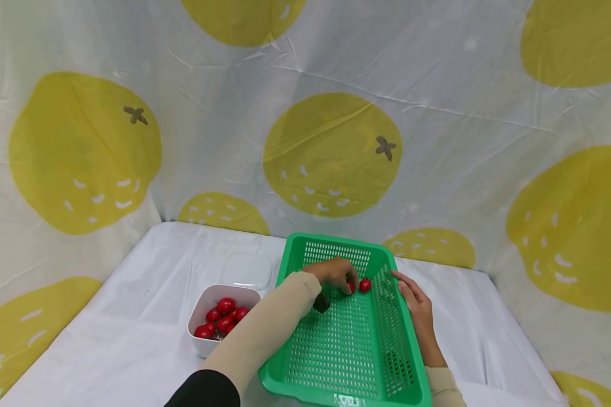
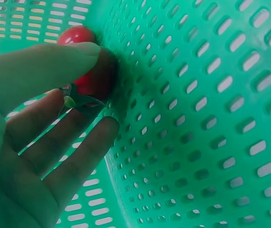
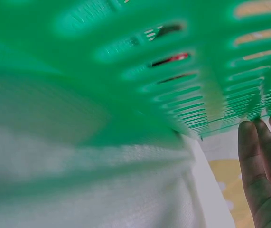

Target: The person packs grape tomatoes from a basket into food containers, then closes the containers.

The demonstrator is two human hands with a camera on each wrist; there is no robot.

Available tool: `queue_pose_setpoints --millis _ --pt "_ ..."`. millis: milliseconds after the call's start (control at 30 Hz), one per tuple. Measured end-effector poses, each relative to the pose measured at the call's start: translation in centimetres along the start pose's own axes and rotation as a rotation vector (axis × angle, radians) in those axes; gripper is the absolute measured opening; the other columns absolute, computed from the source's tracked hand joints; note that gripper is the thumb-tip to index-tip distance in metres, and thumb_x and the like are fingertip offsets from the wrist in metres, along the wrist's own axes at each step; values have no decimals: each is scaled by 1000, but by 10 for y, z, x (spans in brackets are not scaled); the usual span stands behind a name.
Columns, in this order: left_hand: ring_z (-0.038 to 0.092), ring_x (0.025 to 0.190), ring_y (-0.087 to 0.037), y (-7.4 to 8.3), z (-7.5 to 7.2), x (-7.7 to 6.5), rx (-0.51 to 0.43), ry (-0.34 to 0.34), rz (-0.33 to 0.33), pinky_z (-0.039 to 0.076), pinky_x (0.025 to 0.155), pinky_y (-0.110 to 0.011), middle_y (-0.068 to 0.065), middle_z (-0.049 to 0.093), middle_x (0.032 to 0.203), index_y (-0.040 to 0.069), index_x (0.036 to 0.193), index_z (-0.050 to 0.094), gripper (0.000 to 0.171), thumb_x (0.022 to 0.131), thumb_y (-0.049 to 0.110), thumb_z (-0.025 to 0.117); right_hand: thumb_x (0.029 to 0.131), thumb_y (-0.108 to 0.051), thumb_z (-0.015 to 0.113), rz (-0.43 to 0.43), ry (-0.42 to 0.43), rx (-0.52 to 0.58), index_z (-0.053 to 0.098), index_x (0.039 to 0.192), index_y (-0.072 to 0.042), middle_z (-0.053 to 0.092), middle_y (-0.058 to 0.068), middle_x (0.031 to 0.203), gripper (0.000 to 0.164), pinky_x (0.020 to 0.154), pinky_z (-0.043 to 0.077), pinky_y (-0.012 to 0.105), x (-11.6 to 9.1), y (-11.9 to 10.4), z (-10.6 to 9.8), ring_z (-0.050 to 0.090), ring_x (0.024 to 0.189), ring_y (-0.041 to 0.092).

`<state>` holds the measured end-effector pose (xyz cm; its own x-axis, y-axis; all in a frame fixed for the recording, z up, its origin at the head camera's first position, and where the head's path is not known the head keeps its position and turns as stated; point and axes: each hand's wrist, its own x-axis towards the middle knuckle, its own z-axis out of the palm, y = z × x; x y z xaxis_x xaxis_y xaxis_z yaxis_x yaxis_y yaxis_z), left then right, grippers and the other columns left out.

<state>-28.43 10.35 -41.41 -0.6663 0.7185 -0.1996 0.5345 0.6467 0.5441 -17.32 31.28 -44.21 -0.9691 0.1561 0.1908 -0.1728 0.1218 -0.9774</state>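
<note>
In the head view my left hand (image 1: pixel 338 274) reaches down into a green basket (image 1: pixel 346 398) with slotted walls. The left wrist view shows its thumb (image 2: pixel 54 61) and fingers round a red cherry tomato (image 2: pixel 99 78) with a green stem, close to the basket's wall. Another cherry tomato (image 1: pixel 365 285) lies just right of it, partly hidden by the first in the left wrist view. At the basket's right rim is my right hand (image 1: pixel 417 311). Its straight fingers (image 3: pixel 256 166) touch the outer side of the wall.
Left of the basket stands a white container (image 1: pixel 198 342) with several cherry tomatoes (image 1: pixel 226 322) in it, partly behind my left sleeve (image 1: pixel 270 333). A translucent lid (image 1: pixel 246 271) lies behind it on the white-covered table (image 1: pixel 147 294). A fruit-print curtain (image 1: pixel 224 135) hangs at the back.
</note>
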Motion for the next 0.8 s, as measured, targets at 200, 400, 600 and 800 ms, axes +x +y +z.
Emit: queue_pose_setpoints --millis 200,400,600,800 --pt "59 91 -8 0 0 -2 18 -3 9 49 74 -22 6 66 99 15 103 74 17 88 8 70 101 -29 51 10 8 -5 57 134 -8 59 -7 129 40 80 50 17 0 1 1 57 109 2" --pt "59 92 -8 -1 0 -1 11 1 13 49 75 -21 5 67 101 15 105 74 18 89 8 69 101 -28 50 -2 3 -5 58 133 -8 58 -3 132 39 79 50 18 -3 -3 3 57 109 4" --pt "60 97 -7 -8 -1 5 12 -2 38 49 76 -21 8 67 102 20 103 74 16 90 12 68 102 -27 49 1 -7 10 55 135 -5 59 -9 128 40 73 53 21 -5 -8 4 61 100 8" --pt "60 100 -6 -2 -11 0 5 26 84 47 81 -17 6 69 104 16 107 74 19 90 10 67 102 -26 49 -4 -6 17 56 134 -5 59 -8 128 39 74 52 19 -2 -9 3 60 102 7"
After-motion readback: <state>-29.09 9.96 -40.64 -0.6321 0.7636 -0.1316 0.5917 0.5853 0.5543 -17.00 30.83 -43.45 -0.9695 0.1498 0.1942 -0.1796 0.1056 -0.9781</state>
